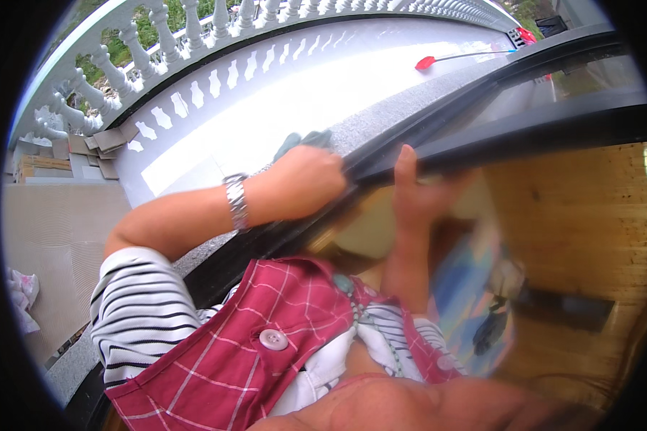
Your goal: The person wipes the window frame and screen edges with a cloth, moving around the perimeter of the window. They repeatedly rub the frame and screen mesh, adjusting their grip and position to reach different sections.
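Note:
My left hand (307,175), with a metal-link watch (236,200) at the wrist, is bunched against a black window frame (377,161). A grey-green cloth (302,141) shows beyond its knuckles, and the fist appears closed around it. To the right, my right hand (423,188) is blurred. Its thumb points up across the lower black rail (517,145), while the fingers spread right below the rail, so its hold is unclear. A red checked garment (221,345) over striped sleeves covers my front, below both hands.
Beyond the frame lies a sunlit balcony floor (280,108) with a white balustrade (156,48). A red-headed, long-handled tool (425,63) lies there. Stacked tiles (108,141) sit left, near a pale ridged panel (59,215). Wood boards (566,215) and a blurred multicoloured item (469,301) appear right.

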`<state>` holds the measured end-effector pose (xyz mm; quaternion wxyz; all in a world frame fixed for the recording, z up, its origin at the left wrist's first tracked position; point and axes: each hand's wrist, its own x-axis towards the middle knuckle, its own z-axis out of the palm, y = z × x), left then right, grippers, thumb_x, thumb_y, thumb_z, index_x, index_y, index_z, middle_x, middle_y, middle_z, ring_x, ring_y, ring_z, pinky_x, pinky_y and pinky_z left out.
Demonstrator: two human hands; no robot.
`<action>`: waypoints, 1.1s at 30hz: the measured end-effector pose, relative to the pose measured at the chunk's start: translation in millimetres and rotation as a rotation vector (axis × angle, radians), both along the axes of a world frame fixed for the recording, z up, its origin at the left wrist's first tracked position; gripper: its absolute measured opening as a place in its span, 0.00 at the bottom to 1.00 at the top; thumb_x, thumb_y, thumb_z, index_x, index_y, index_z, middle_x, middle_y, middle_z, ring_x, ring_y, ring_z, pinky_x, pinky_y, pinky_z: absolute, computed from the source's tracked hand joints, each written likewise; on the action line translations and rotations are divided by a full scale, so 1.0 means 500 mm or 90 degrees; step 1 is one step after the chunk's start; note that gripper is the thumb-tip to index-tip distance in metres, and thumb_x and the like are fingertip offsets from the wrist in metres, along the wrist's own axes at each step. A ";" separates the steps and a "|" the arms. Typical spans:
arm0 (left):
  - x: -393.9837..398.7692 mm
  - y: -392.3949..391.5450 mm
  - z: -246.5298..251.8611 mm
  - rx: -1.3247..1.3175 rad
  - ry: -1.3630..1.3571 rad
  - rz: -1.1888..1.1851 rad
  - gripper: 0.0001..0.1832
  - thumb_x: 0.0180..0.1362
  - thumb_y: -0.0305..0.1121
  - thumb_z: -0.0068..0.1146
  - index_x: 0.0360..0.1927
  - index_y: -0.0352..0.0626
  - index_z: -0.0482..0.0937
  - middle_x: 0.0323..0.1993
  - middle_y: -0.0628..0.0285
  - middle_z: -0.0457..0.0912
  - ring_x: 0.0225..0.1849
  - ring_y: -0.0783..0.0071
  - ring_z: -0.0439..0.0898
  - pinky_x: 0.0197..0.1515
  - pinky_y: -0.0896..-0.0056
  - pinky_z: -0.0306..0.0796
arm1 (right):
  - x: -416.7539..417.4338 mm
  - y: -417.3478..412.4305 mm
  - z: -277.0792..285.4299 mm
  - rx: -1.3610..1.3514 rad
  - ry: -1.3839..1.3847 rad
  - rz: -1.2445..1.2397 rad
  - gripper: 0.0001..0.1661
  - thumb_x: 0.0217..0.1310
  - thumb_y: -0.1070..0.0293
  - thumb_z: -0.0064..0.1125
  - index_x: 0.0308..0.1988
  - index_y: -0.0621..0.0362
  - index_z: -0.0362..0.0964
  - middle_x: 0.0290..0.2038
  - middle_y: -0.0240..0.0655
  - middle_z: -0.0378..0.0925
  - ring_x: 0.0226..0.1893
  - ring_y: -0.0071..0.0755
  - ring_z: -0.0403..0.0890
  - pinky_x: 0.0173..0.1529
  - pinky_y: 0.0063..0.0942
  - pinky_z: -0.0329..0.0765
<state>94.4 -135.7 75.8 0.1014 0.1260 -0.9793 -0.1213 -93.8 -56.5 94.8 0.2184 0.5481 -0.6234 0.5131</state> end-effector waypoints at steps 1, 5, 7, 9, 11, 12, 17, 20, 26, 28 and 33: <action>0.020 0.014 0.002 -0.004 0.032 0.011 0.04 0.47 0.27 0.57 0.20 0.40 0.79 0.29 0.55 0.77 0.32 0.56 0.82 0.32 0.58 0.76 | -0.002 -0.001 0.001 -0.012 -0.012 0.007 0.46 0.47 0.58 0.74 0.59 0.68 0.59 0.47 0.46 0.64 0.49 0.49 0.67 0.54 0.44 0.67; 0.003 0.018 -0.006 0.043 0.075 0.017 0.03 0.47 0.28 0.58 0.22 0.40 0.78 0.27 0.57 0.75 0.33 0.57 0.81 0.34 0.58 0.76 | -0.014 0.011 0.003 -0.011 0.008 -0.005 0.46 0.47 0.60 0.73 0.61 0.68 0.58 0.50 0.47 0.65 0.51 0.48 0.68 0.57 0.43 0.67; -0.020 0.007 -0.017 0.037 0.093 0.012 0.03 0.48 0.28 0.57 0.24 0.40 0.78 0.28 0.56 0.75 0.34 0.56 0.81 0.34 0.57 0.76 | -0.017 0.020 0.003 0.004 0.031 -0.035 0.49 0.50 0.63 0.74 0.64 0.70 0.56 0.57 0.49 0.67 0.57 0.46 0.72 0.62 0.39 0.70; -0.047 0.002 -0.027 0.037 0.094 0.027 0.04 0.48 0.28 0.57 0.23 0.40 0.77 0.28 0.55 0.76 0.34 0.55 0.80 0.34 0.57 0.76 | -0.020 0.022 0.002 0.018 -0.003 -0.044 0.49 0.50 0.63 0.74 0.64 0.70 0.56 0.57 0.49 0.67 0.56 0.45 0.72 0.61 0.39 0.71; -0.087 -0.011 -0.032 0.021 0.113 0.016 0.04 0.50 0.29 0.56 0.24 0.39 0.77 0.28 0.55 0.76 0.34 0.54 0.81 0.35 0.56 0.76 | -0.023 0.016 0.000 -0.004 -0.039 -0.034 0.49 0.49 0.61 0.73 0.64 0.71 0.56 0.54 0.48 0.66 0.54 0.46 0.70 0.56 0.38 0.72; -0.108 -0.020 -0.033 0.019 0.119 0.018 0.04 0.50 0.29 0.55 0.25 0.38 0.77 0.29 0.55 0.77 0.34 0.54 0.81 0.35 0.56 0.76 | -0.028 0.009 0.000 -0.028 -0.057 -0.018 0.49 0.49 0.60 0.72 0.64 0.71 0.56 0.51 0.48 0.65 0.52 0.46 0.68 0.51 0.37 0.72; -0.236 -0.075 -0.036 -0.027 0.181 0.049 0.04 0.53 0.29 0.55 0.28 0.40 0.78 0.30 0.56 0.79 0.37 0.55 0.82 0.37 0.56 0.76 | -0.062 -0.024 0.002 -0.055 -0.084 0.001 0.53 0.48 0.60 0.71 0.67 0.73 0.52 0.49 0.47 0.65 0.50 0.43 0.67 0.40 0.29 0.75; -0.284 -0.094 -0.039 -0.049 0.244 0.051 0.04 0.54 0.30 0.55 0.30 0.42 0.79 0.30 0.56 0.79 0.37 0.55 0.82 0.37 0.56 0.76 | -0.089 -0.039 0.009 -0.059 -0.088 0.022 0.53 0.47 0.62 0.71 0.67 0.71 0.52 0.49 0.46 0.64 0.49 0.40 0.69 0.38 0.28 0.77; -0.265 -0.103 -0.014 -0.021 0.054 0.014 0.03 0.51 0.30 0.58 0.28 0.42 0.80 0.31 0.56 0.79 0.36 0.55 0.82 0.38 0.55 0.76 | -0.140 -0.070 0.022 -0.035 -0.142 0.065 0.52 0.47 0.62 0.72 0.66 0.69 0.54 0.48 0.46 0.64 0.44 0.38 0.73 0.40 0.28 0.78; -0.226 -0.090 -0.007 -0.012 0.013 0.014 0.03 0.51 0.29 0.58 0.27 0.42 0.79 0.30 0.56 0.78 0.35 0.54 0.82 0.37 0.55 0.76 | -0.149 -0.077 0.024 -0.004 -0.166 0.078 0.52 0.48 0.60 0.73 0.66 0.69 0.54 0.48 0.46 0.64 0.44 0.41 0.74 0.43 0.32 0.78; -0.085 -0.028 0.012 0.042 0.060 0.022 0.04 0.49 0.28 0.58 0.24 0.43 0.75 0.28 0.56 0.75 0.31 0.53 0.79 0.35 0.56 0.76 | -0.152 -0.079 0.025 -0.034 -0.100 0.047 0.51 0.48 0.57 0.73 0.64 0.70 0.56 0.47 0.49 0.65 0.44 0.47 0.74 0.46 0.38 0.78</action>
